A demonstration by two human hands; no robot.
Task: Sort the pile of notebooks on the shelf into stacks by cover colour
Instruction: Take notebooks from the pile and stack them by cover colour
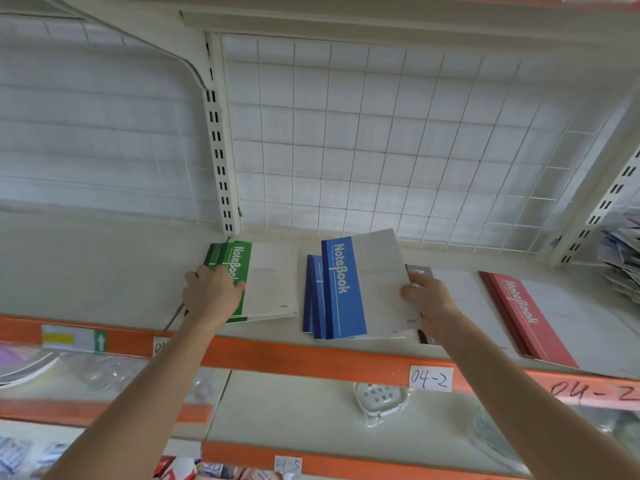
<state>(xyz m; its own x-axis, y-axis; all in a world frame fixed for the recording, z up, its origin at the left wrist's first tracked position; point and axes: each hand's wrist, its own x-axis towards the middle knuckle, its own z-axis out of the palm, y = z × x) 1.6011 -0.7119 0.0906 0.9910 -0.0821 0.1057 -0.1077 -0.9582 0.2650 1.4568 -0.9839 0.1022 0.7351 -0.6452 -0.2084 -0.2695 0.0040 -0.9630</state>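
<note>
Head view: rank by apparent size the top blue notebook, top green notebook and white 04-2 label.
1. top blue notebook, though held nearer the camera, so its lead is unsure
2. top green notebook
3. white 04-2 label

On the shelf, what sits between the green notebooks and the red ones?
The head view shows the blue stack, its top blue notebook held by the right hand, then a dark-spined notebook.

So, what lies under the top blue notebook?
Under the top blue notebook, more blue notebooks show their left edges on the shelf; the rest of their covers is hidden.
</note>
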